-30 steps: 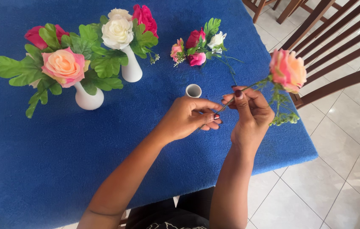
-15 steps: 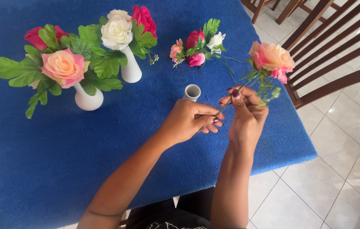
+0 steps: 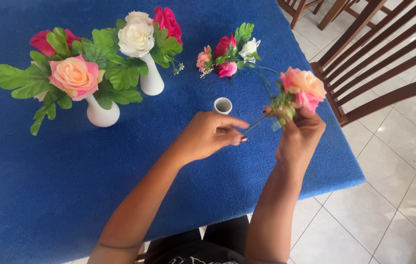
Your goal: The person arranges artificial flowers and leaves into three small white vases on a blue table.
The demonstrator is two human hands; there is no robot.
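Observation:
My right hand (image 3: pixel 300 139) grips an artificial peach-pink rose (image 3: pixel 304 87) just under its bloom, holding it upright above the blue table (image 3: pixel 46 195). My left hand (image 3: pixel 208 137) pinches the lower end of the rose's thin stem (image 3: pixel 253 125). Just beyond my left hand stands a small empty white vase (image 3: pixel 223 105), its mouth open toward me. A loose bunch of small pink, red and white flowers (image 3: pixel 227 56) lies on the cloth behind the vase.
Two white vases stand at the left: one with a peach rose and green leaves (image 3: pixel 101 111), one with white and red roses (image 3: pixel 151 80). Brown wooden chairs (image 3: pixel 379 54) crowd the table's right edge over a white tiled floor (image 3: pixel 394 195).
My right hand has swung the rose from lying out to the right up to a more upright position and nearer the centre. My left hand has stayed on the stem's end.

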